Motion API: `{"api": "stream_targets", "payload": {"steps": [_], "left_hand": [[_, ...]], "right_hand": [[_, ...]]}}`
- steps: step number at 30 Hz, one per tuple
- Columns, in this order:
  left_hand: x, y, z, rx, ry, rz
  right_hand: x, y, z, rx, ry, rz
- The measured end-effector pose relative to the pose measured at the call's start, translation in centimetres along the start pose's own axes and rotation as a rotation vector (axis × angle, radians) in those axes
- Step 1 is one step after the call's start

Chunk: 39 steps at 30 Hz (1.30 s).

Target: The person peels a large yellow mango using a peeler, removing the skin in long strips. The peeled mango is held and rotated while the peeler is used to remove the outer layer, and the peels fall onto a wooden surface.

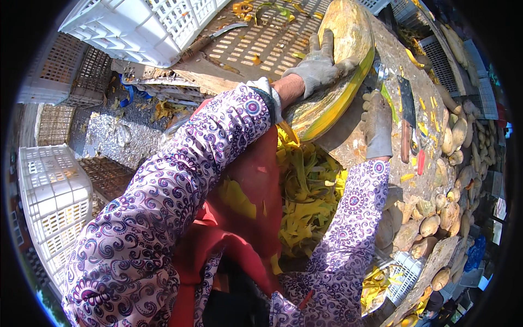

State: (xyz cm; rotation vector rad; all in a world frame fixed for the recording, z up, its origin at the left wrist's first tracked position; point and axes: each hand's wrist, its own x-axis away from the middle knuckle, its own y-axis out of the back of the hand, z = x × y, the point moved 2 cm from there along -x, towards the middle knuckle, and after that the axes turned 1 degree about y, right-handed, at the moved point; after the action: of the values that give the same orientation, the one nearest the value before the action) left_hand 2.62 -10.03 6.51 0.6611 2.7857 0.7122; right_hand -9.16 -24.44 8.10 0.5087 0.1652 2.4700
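A large, long squash (347, 36) lies on a worn board, with a peeled yellow-green strip along its right side. My left hand (320, 67), in a grey work glove, presses on its top with the fingers spread. To the right of the squash, my gloved right hand (376, 118) is closed around a peeler (381, 72). The peeler's metal head shows beyond the fingers, apart from the squash; its handle is mostly hidden. Right of that hand lies a dark-bladed cleaver (407, 118) with a wooden handle. A heap of yellow-green peels (306, 196) fills the space below the squash.
A curved knife (212, 39) lies beside a white plastic crate (163, 36) at upper left. A red-handled tool (421, 162) and peel scraps lie near the cleaver. Many squashes (429, 225) are piled at right. Another white crate (57, 204) stands at left.
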Motion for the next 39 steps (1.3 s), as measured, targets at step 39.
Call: {"api": "stream_targets", "payload": {"steps": [39], "left_hand": [[-1.2, -0.4, 0.6, 0.001, -0.019, -0.031]], "right_hand": [[19.1, -9.3, -9.7, 0.863, 0.627, -0.410]]}}
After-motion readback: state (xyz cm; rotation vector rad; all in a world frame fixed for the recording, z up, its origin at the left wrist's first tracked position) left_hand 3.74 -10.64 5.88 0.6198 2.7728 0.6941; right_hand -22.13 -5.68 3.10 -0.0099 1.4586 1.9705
